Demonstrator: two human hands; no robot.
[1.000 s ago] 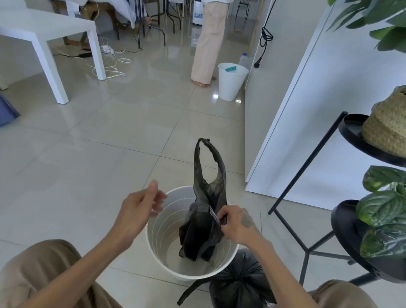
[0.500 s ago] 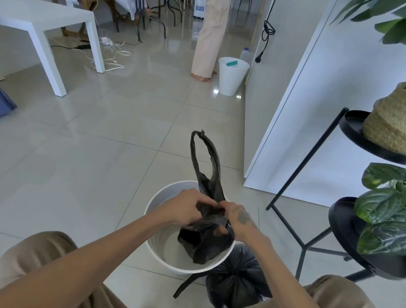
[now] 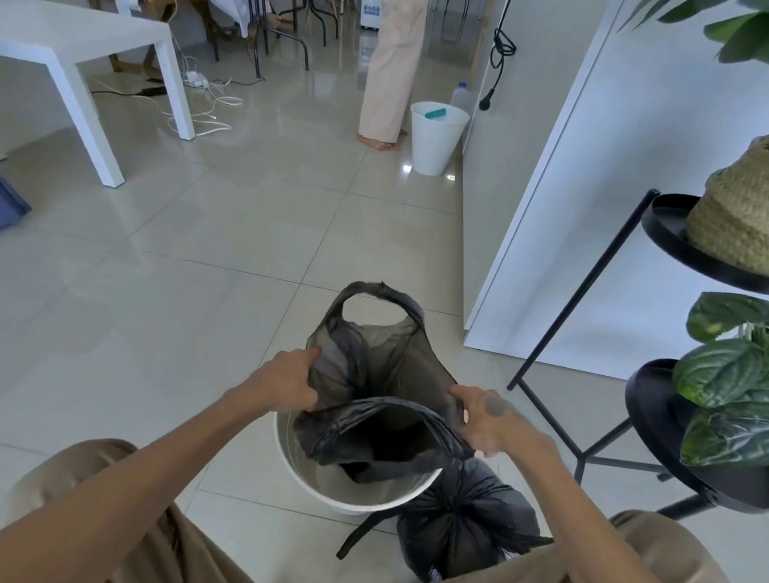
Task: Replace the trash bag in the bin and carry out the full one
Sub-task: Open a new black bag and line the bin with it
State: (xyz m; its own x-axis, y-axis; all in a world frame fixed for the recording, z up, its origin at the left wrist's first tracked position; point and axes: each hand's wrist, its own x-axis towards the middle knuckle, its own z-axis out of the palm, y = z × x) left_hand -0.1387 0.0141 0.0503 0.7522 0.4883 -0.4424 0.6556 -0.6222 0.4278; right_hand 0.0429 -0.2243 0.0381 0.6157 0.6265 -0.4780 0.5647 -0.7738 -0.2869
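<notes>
A fresh bag, bunched and held by one hand a second ago, is now stretched open over the white bin, gripped at either side. The fingers of the left hand are clamped on its left edge, those of the right hand on its right. Lining is judged well begun, though the bag mouth is not yet folded over the rim. The full bag (knotted shut) sits on the floor touching the bin's right side, still to be carried out. Open tile is offered ahead and left; a plant stand crowds the right.
</notes>
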